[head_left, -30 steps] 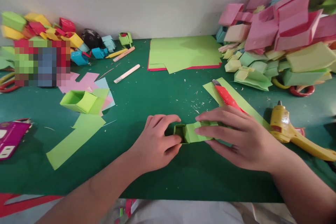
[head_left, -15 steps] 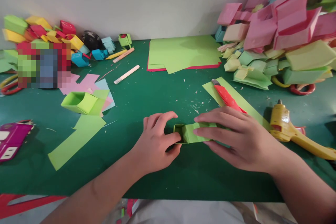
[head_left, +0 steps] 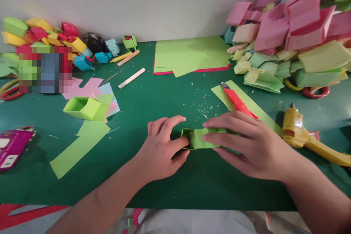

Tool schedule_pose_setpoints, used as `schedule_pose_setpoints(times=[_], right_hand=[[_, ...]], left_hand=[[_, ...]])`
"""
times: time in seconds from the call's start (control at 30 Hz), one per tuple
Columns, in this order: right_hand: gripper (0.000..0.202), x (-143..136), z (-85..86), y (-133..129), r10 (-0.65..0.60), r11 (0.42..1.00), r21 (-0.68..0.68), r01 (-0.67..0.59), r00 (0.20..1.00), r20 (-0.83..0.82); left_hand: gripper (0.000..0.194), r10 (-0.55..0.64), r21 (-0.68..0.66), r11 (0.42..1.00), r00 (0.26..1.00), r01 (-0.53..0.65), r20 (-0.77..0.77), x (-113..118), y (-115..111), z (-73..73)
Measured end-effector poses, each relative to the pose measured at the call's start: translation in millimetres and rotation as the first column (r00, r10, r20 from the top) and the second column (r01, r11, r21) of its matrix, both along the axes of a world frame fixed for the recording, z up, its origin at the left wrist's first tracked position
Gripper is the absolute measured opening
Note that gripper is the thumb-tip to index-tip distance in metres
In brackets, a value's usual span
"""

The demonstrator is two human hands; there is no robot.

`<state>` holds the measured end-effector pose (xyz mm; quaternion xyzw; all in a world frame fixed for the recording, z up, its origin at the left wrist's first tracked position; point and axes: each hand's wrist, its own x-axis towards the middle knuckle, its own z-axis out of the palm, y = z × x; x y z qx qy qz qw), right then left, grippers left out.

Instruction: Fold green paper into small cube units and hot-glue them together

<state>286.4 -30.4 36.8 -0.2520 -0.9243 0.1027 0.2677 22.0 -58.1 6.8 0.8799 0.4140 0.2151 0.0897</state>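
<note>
A small folded green paper box point(head_left: 199, 139) lies in front of me, its open end to the left. My left hand point(head_left: 161, 148) is closed at that end, with a finger reaching inside the opening and the thumb below it. From the right, my right hand point(head_left: 244, 140) has its fingers over the box's right part, gripping it and hiding that end. Just behind my right hand, a red utility knife point(head_left: 238, 99) rests on a green paper strip point(head_left: 267, 117).
Green sheets point(head_left: 192, 55) are stacked at the back. A yellow glue gun point(head_left: 296, 128) lies right, below a heap of folded paper point(head_left: 274, 29). Leftward are another green paper box point(head_left: 83, 108), a cut green piece point(head_left: 79, 148), a purple object point(head_left: 16, 148) and colourful paper pieces point(head_left: 90, 87).
Almost nothing differs. Both hands keep the same hold on the paper box, and the view has shifted very slightly.
</note>
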Motion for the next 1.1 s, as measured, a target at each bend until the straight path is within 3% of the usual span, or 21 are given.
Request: schedule_pose_setpoints(times=[0.2,0.37,0.63,0.83,1.1], right_hand=[[0.025,1.6,-0.4,-1.2,0.006,1.000,0.025,-0.006,1.000,-0.008],[0.023,1.9,-1.2,-2.0,0.021,1.000,0.019,-0.021,1.000,0.011],[0.023,-0.1,-0.4,-3.4,0.042,0.999,0.018,-0.041,0.999,-0.013],[0.023,-1.1,0.7,-4.4,0.050,0.999,0.017,-0.050,0.998,-0.024],[0.023,-2.4,-0.4,-3.7,0.064,0.998,0.012,-0.063,0.998,-0.023]], left_hand=[[0.041,-0.013,-0.212,0.974,0.959,0.076,0.284,-6.8,2.2,6.7],[0.061,0.046,-0.311,0.950,0.980,0.017,0.194,-4.4,4.2,4.9],[0.060,0.036,-0.293,0.956,0.987,0.012,0.157,-2.9,3.1,2.4],[0.033,0.026,-0.249,0.968,0.978,0.027,0.208,-2.8,2.4,-0.8],[0.021,-0.093,-0.159,0.981,0.991,0.108,0.098,-4.3,2.7,-0.9]])
